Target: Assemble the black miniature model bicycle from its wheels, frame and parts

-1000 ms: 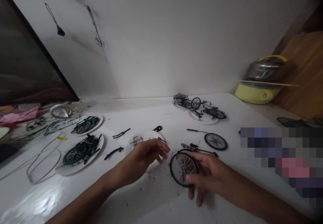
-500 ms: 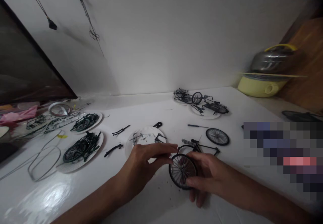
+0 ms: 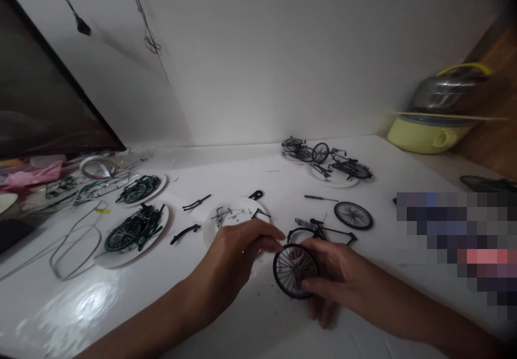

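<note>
Black wheel (image 3: 296,271), upright and near the middle paper plate (image 3: 208,229), on its near right side; the right hand (image 3: 339,273) pinches it between thumb and fingers; the left hand (image 3: 236,251), in front of that plate, has its fingers pressed together with the tips at the wheel's rim, and whether they grip anything I cannot tell. Just behind the wheel, right of the plate, is a bicycle frame (image 3: 321,233), with saddle and curved rear piece on it; whether wheel and frame are joined is hidden.

Loose wheel (image 3: 353,215) and screwdriver (image 3: 321,198) lie farther right of the plate; fork (image 3: 196,202) and curved strip (image 3: 184,234) lie left of it; as far as I can judge, much is unassembled, these three parts being unattached.

Counted: one wheel held, one loose; one fork, one strip, one screwdriver; five plates, the middle one, two to its left with green bicycle parts (image 3: 133,232), two beyond it to the right with black bicycle parts (image 3: 351,169).
</note>
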The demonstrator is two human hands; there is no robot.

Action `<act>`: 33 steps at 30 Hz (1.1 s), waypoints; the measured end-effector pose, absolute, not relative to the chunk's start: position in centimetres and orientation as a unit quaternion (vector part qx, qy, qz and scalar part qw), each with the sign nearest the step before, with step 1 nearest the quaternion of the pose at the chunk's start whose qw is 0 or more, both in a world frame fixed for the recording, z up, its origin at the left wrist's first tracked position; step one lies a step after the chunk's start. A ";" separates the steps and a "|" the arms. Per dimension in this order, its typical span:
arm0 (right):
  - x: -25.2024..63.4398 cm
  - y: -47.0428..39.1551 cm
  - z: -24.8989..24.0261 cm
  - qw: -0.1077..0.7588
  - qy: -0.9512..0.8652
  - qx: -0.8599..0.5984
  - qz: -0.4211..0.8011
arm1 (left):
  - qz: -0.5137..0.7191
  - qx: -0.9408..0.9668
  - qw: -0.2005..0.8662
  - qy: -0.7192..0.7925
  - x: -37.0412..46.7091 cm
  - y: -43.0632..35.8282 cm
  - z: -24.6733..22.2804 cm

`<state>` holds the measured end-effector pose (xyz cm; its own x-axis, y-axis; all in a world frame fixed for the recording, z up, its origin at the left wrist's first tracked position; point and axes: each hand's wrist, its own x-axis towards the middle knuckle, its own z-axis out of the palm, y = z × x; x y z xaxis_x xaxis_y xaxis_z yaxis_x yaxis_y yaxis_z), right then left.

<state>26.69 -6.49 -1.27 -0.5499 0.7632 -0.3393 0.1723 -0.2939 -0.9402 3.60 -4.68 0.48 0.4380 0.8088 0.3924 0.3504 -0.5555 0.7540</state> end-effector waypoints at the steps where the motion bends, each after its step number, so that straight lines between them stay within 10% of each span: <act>1: 26.7 -6.5 -1.2 0.216 -0.553 -0.424 0.683 | 0.384 0.797 0.292 0.364 3.6 -4.8 0.6; 33: 26.9 -6.4 -0.7 0.218 -0.474 -0.356 0.775 | 0.355 0.903 0.094 0.224 4.9 -5.1 -0.4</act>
